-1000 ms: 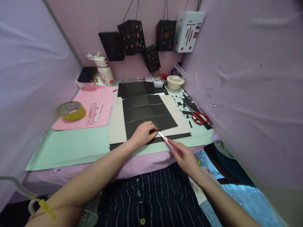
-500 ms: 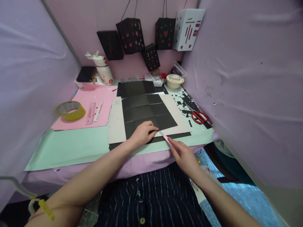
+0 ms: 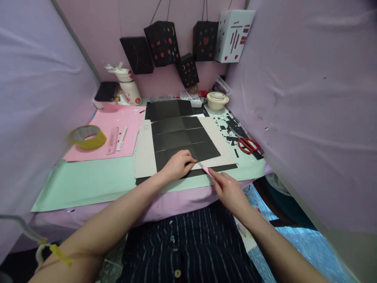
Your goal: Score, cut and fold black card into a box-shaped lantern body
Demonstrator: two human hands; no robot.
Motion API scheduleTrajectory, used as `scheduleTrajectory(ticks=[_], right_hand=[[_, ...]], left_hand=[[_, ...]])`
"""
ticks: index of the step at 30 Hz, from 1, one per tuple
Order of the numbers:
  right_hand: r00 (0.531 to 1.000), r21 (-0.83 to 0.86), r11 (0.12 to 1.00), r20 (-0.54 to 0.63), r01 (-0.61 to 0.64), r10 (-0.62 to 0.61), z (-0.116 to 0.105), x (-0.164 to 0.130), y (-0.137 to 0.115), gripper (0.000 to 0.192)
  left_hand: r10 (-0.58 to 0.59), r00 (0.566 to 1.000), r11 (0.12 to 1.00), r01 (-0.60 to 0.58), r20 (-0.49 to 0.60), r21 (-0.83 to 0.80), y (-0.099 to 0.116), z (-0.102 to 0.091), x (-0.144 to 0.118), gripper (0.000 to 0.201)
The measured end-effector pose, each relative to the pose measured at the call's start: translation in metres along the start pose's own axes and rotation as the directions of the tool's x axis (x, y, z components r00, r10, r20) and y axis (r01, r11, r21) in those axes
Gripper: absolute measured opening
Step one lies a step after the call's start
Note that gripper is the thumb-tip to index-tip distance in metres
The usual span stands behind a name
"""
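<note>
The left hand (image 3: 176, 165) lies palm down on the near edge of the creased black paper sheet (image 3: 184, 139), fingers together and pressing it flat, with the fingertips pointing toward 3 o'clock. Just beside those fingertips, at 4 o'clock from them, the right hand (image 3: 229, 192) is closed around a pink-handled craft knife (image 3: 206, 169), held like a pen; its blade tip meets the sheet's near right part right at the left fingertips. The black sheet rests on a grey cardboard backing (image 3: 144, 151), which lies on a pale green mat (image 3: 88, 181) covering the table. A narrow black strip (image 3: 224, 168) shows along the cardboard's near edge, at 3 o'clock from the knife. A second black sheet (image 3: 167, 109) lies at 12 o'clock from the first, touching its far edge. At 9 o'clock, well apart from the hands, a pink paper sheet (image 3: 118, 124) carries a pink ruler (image 3: 112, 140) and a white pen (image 3: 121, 138), with a yellow tape roll (image 3: 87, 137) just off its left edge. At 2 o'clock, red-handled scissors (image 3: 248, 145) sit among black paper scraps (image 3: 232, 127). Paper lanterns (image 3: 163, 37) hang on the back wall at 12 o'clock.
</note>
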State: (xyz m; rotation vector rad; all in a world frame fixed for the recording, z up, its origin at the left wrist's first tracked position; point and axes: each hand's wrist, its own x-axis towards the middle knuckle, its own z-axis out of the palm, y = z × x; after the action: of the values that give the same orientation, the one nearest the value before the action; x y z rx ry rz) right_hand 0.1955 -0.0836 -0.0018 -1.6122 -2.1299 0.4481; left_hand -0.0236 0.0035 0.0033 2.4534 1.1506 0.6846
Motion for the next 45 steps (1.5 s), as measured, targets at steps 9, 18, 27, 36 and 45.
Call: scheduleTrajectory(ticks=[9,18,27,36,45], right_hand=[[0.999,-0.136,0.991,-0.047,-0.009,0.003,-0.009,0.001,0.014,0.044],[0.963,0.189,0.982,-0.262,-0.019,0.069,-0.03,-0.01,0.03,0.044],[0.959,0.497,0.862,-0.181,-0.101,0.217,-0.018,0.042,0.005,0.025],[0.999,0.507,0.862,-0.027,-0.008,0.025,0.008,0.086,-0.021,0.013],[0.79,0.289,0.944,-0.535,-0.163,0.3,-0.055,0.139,0.071,0.017]], left_hand=[[-0.004,1.0,1.0,0.004,0.019,-0.014,0.0,-0.001,0.0,0.019],[-0.069,0.996,0.987,0.06,-0.055,-0.151,0.002,-0.005,-0.002,0.017],[-0.255,0.961,0.88,0.184,-0.111,-0.438,0.001,-0.006,-0.003,0.014],[-0.269,0.957,0.811,0.166,-0.105,-0.561,0.0,-0.006,-0.005,0.019],[-0.252,0.966,0.857,0.194,-0.061,-0.478,-0.002,-0.003,-0.005,0.021]])
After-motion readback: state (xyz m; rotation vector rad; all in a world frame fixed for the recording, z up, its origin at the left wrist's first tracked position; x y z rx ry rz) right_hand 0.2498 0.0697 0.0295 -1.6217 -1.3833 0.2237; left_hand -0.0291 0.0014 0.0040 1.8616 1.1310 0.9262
